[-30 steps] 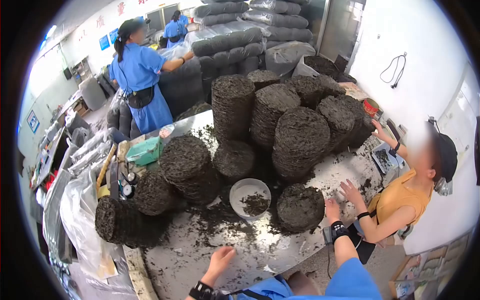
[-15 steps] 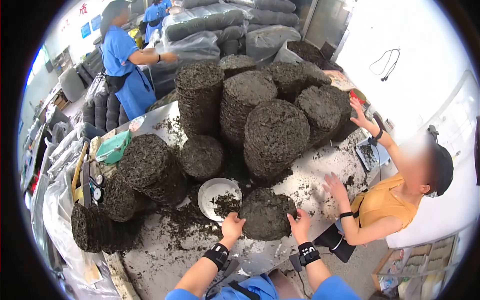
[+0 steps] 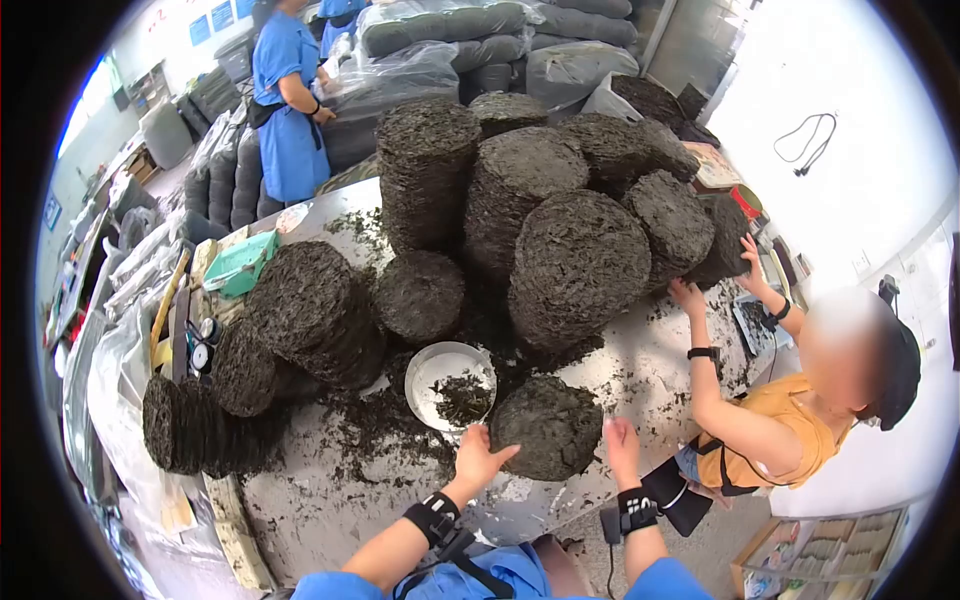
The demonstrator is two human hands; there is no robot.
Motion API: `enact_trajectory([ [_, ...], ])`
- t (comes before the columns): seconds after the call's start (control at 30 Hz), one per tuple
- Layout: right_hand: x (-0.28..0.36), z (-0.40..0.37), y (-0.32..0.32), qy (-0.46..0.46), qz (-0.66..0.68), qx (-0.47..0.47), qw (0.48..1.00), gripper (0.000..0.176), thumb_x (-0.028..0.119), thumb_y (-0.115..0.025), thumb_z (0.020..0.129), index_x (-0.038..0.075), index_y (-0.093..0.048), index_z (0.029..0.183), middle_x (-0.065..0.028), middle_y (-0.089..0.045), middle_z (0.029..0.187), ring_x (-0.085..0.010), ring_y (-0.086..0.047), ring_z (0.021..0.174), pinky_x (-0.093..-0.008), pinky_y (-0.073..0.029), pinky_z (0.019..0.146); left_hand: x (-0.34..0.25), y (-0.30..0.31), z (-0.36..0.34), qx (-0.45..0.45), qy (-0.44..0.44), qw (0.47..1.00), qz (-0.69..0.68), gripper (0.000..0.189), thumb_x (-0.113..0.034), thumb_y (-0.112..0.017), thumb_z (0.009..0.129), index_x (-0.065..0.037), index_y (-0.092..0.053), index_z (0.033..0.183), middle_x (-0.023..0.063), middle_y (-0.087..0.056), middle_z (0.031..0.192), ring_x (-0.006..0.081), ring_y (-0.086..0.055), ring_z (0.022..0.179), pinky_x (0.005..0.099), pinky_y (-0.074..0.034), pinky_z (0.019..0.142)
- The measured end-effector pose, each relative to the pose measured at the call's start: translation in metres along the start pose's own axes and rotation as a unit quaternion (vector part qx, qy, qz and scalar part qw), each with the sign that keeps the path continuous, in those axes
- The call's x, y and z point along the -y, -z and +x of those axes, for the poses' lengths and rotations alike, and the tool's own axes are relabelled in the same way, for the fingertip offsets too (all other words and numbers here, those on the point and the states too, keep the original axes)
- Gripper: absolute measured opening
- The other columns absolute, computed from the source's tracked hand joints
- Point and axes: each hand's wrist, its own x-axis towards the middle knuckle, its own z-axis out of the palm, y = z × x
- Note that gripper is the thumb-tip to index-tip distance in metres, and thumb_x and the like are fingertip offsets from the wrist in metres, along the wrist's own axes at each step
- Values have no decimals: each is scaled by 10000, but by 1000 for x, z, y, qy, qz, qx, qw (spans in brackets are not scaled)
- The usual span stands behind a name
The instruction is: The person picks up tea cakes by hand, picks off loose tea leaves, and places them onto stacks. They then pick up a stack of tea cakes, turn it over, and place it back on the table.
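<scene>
A round, dark pressed cake of dried leafy material (image 3: pixel 548 428) lies on the metal table in front of me. My left hand (image 3: pixel 482 460) is at its left edge, thumb spread from the fingers, holding nothing. To the cake's right, a small gap away, my right hand (image 3: pixel 622 448) is raised with its fingers up and nothing visible in it. A white round dish (image 3: pixel 425 378) with loose dark flakes sits just left of the cake. Tall stacks of similar cakes (image 3: pixel 580 265) stand behind it.
At the right, a co-worker in an orange top (image 3: pixel 770 430) reaches to a rear stack. Another person in blue (image 3: pixel 290 120) stands at the back left. More stacks (image 3: pixel 310 310), a green basket (image 3: pixel 240 264) and a dial gauge (image 3: pixel 200 355) are at the left.
My right hand has come off the cake, and my left hand has opened wider at its edge. The co-worker's hands have moved to the rear stack. The view has shifted slightly.
</scene>
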Motion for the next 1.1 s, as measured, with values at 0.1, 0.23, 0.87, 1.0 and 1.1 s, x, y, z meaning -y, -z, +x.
enact_trajectory([
  [0.1,-14,24,-12,-113,180,47,976,571,533,-504,915,-5,-577,1093,-105,-590,1001,-185,-527,920,-336,-424,812,12,-13,14,-15,-8,1000,6,939,-500,-800,656,76,-410,1288,278,-456,1289,363,-487,1175,390,-422,963],
  [0.23,-49,31,-41,-249,363,197,876,606,480,-374,976,9,-425,1353,-92,-506,1315,-253,-503,1151,-364,-403,967,13,-22,1,84,82,984,-137,1155,-510,-812,643,105,-202,1406,285,-422,1353,342,-426,1274,365,-347,1056],
  [0.87,60,-177,-143,-325,399,435,739,723,664,-360,898,119,-451,1363,-99,-511,1346,-312,-488,1213,-493,-355,1045,149,130,-179,21,106,965,-240,959,-317,-820,700,55,-290,1407,214,-486,1317,299,-486,1198,364,-393,1010],
  [1.0,75,-203,-255,-368,335,536,682,809,729,-402,840,105,-466,1351,-107,-516,1343,-305,-500,1205,-489,-338,1058,167,182,-225,-159,111,904,-381,757,-110,-794,716,11,-394,1347,130,-542,1256,236,-521,1143,338,-422,971],
  [1.1,82,-241,-336,-375,305,591,646,829,740,-418,825,102,-466,1351,-105,-514,1346,-301,-486,1221,-483,-334,1059,204,216,-252,-262,101,864,-418,666,-30,-765,718,-30,-446,1303,79,-576,1196,196,-539,1109,339,-443,941],
])
